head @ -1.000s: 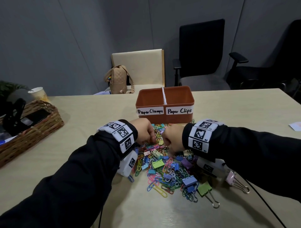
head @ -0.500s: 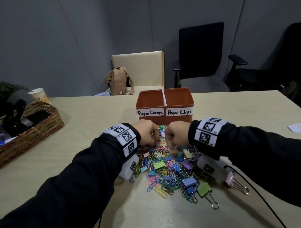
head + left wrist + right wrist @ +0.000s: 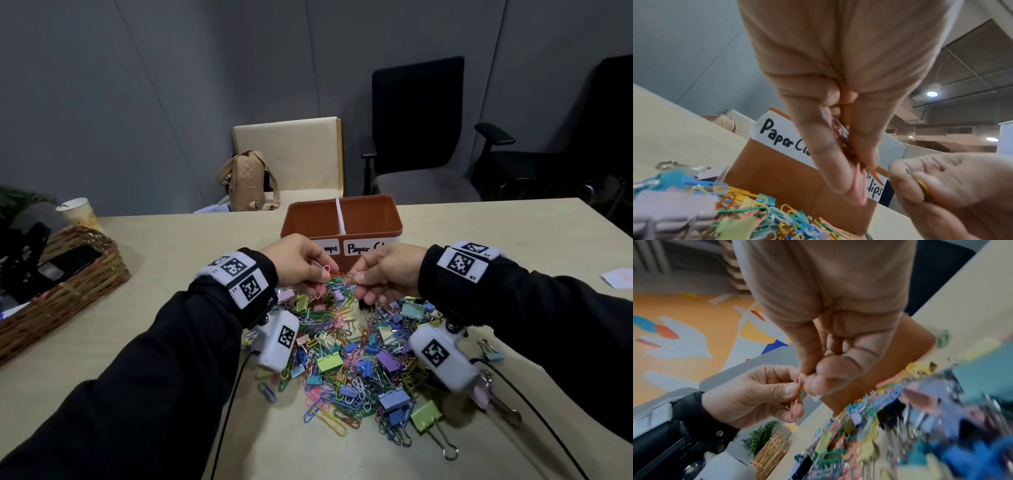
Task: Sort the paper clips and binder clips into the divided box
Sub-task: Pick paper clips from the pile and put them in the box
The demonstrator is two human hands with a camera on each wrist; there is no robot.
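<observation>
A heap of coloured paper clips and binder clips (image 3: 356,356) lies on the table in front of the orange divided box (image 3: 342,219), labelled "Paper Clamps" on the left and "Paper Clips" on the right. Both hands are raised above the heap, just before the box. My left hand (image 3: 308,270) pinches a pink paper clip (image 3: 322,279) together with other red and green clips (image 3: 844,142). My right hand (image 3: 370,277) pinches a yellow-green paper clip (image 3: 920,185) close to the left hand's clips. In the right wrist view the pink clip (image 3: 795,399) hangs from the left thumb and finger.
A wicker basket (image 3: 68,274) with dark items stands at the table's left, a paper cup (image 3: 80,214) behind it. A tan backpack (image 3: 245,181) sits on a beige chair beyond the box, black office chairs (image 3: 418,130) to the right. A white paper slip (image 3: 620,277) lies far right.
Both hands have risen from the heap towards the box front, and now hold paper clips between fingertips, the fists opened into pinches.
</observation>
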